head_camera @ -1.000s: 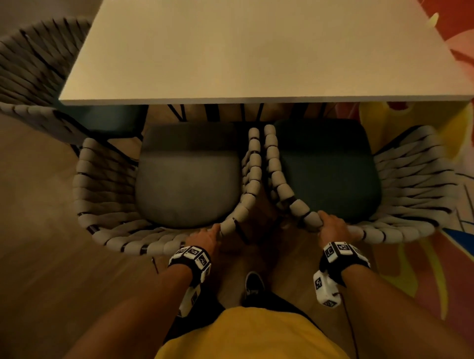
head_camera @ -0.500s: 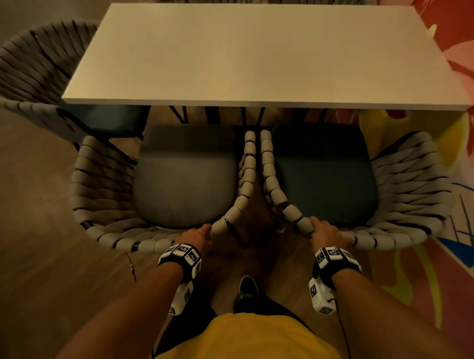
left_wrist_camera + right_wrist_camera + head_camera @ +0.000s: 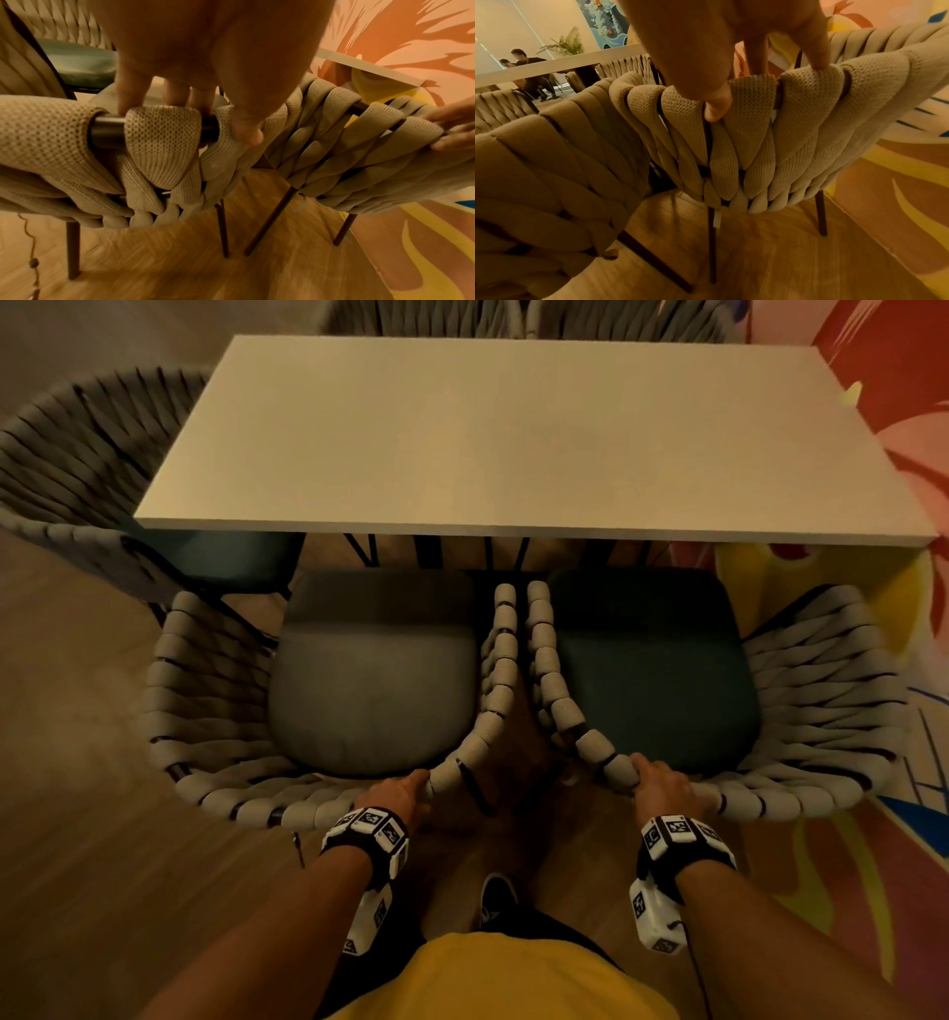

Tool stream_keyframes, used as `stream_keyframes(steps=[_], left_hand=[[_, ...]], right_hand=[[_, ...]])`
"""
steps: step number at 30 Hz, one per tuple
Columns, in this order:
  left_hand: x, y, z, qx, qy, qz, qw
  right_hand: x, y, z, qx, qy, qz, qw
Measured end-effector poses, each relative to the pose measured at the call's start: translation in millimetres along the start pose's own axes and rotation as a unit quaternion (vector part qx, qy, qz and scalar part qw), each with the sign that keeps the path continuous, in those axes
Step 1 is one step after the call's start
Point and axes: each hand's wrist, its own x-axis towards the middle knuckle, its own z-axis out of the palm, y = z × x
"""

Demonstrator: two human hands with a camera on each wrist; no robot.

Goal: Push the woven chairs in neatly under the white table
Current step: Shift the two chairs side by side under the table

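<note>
Two woven chairs stand side by side at the near edge of the white table (image 3: 462,454), their seat fronts just under its edge. The left chair (image 3: 205,690) has a grey cushion, the right chair (image 3: 821,690) a dark teal one. My left hand (image 3: 398,796) grips the top rail of the left chair's back, fingers curled over the bar (image 3: 107,125) between the woven straps. My right hand (image 3: 662,780) grips the top rail of the right chair's back (image 3: 808,97), thumb pressed on the weave.
A third woven chair (image 3: 77,480) stands at the table's left end, and another (image 3: 513,315) at the far side. A painted wall (image 3: 898,428) runs close along the right. My foot (image 3: 495,898) is on the wooden floor between the two chairs.
Both chairs and my hands sit lower in the head view and more of the table top shows; the inner armrests have come closer together.
</note>
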Motion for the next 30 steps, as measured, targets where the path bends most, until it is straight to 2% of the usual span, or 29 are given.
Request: stream_keyframes(steps=[30], left_hand=[[8, -3, 6, -0.021, 0.004, 0.005, 1.0]], right_hand=[[-4, -1, -4, 0.045, -0.019, -0.017, 0.999]])
